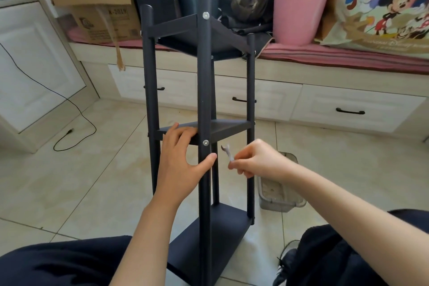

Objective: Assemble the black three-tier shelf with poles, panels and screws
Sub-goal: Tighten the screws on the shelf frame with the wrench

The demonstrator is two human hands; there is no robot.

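Black metal three-tier shelf (204,123) stands upright; our left hand (183,158) steadies its front pole, fingers relaxed, while our right hand (253,160) pinches a small silver wrench (227,151) just right of the middle screw (205,142).

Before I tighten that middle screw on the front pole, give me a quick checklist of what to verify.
1. Shelf upright on the floor: ok.
2. Left hand steadies it, fingers on the middle panel, thumb on the front pole: ok.
3. Right hand has a grip on the small wrench: ok.
4. Middle screw seated in the pole: ok.
5. Wrench on the screw: not ok, it is off to the side.
6. Screw fully tight: cannot tell.
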